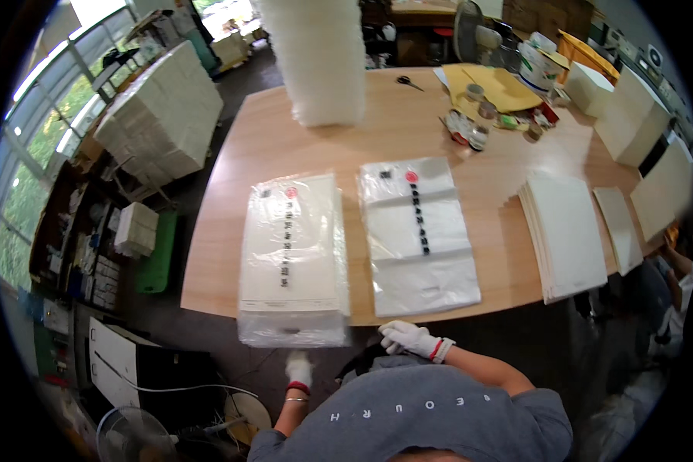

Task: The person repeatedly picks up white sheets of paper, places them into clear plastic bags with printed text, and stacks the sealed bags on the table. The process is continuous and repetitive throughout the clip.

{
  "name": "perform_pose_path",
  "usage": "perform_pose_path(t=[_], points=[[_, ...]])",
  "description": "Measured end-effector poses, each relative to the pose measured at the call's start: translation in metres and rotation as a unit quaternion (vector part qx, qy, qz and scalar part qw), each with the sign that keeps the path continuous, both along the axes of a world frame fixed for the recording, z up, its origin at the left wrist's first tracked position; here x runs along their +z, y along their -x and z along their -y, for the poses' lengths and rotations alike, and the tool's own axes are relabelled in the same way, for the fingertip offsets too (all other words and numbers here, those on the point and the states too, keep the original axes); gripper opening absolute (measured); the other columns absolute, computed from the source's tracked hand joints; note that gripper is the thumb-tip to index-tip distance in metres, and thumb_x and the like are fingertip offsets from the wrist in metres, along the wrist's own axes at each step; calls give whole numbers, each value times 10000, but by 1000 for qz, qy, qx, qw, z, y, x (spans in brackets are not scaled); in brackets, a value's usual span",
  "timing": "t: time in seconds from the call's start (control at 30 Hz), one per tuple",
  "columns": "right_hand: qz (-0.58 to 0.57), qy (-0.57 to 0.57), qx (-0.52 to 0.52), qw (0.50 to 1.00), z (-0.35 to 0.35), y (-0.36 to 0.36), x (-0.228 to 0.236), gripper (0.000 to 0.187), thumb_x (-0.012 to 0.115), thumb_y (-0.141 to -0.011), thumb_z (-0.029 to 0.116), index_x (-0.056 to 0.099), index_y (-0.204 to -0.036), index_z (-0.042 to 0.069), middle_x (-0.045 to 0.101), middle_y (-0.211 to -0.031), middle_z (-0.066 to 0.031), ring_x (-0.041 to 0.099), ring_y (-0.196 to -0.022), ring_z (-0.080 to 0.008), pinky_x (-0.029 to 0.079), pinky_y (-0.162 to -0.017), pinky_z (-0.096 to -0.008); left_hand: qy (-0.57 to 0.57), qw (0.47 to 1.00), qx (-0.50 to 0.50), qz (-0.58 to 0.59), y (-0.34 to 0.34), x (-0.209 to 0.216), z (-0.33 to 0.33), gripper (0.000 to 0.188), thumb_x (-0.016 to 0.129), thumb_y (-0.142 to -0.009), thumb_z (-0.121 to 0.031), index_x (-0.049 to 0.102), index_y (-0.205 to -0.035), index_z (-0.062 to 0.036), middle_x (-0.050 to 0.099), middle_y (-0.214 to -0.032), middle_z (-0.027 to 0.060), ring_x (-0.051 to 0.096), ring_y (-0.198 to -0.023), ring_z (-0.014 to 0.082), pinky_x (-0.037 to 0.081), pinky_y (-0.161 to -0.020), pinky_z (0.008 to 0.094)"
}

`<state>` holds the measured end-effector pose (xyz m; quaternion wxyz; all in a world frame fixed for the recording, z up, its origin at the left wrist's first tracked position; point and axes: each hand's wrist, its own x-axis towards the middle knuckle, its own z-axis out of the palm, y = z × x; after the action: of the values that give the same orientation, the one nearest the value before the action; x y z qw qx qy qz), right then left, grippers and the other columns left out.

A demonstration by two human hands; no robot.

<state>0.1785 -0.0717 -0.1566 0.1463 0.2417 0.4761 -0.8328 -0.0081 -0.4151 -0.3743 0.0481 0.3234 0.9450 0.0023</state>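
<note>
Both hands wear white work gloves with red cuffs. My left hand [299, 369] hangs just below the near table edge, under the overhanging end of a pile of clear plastic bags [292, 327]. Its fingers are smeared and partly hidden. The top bag has a white sheet showing through, with a red round mark and a dark column of print. To the right lies a stack of flat plastic bags [423, 269] with similar print and fold creases. Just below this stack, my right hand [410, 338] is in front of my body, its fingers loosely stretched leftward, holding nothing visible.
A stack of white boards [568, 239] lies on the table's right. A tall bubble-wrap roll [316, 61] stands at the far edge. Scissors [409, 82], tape rolls [475, 92] and yellow envelopes [500, 86] are farther back. Another person [681, 285] is at the right rim.
</note>
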Motion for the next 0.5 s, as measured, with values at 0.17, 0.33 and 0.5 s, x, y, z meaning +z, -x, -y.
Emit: perform_pose_path(t=[0.17, 0.33, 0.5], points=[[63, -2, -195, 979, -35, -74, -38, 269, 441, -938, 200, 464, -1149, 35, 541, -798, -54, 524, -635, -104, 475, -580, -244, -259, 867, -203, 373, -83, 221, -231, 131, 586, -753, -109, 569, -881, -87, 582, -911, 133, 546, -918, 322, 430, -779, 422], [101, -92, -270, 953, -46, -104, -3, 305, 481, -921, 267, 484, -1112, 28, 570, -849, -81, 564, -653, -121, 505, -583, -270, -293, 910, -282, 86, -90, 183, -363, 147, 583, -761, -155, 595, -897, -104, 597, -882, 97, 494, -1007, 291, 443, -749, 388], [62, -62, -269, 959, -54, -118, 9, 326, 523, -903, 275, 495, -1114, 27, 565, -800, -53, 545, -630, -97, 470, -557, -252, -231, 902, -282, 230, -62, 167, -393, 177, 571, -791, -226, 572, -875, -70, 595, -768, 142, 565, -797, 295, 447, -681, 383]])
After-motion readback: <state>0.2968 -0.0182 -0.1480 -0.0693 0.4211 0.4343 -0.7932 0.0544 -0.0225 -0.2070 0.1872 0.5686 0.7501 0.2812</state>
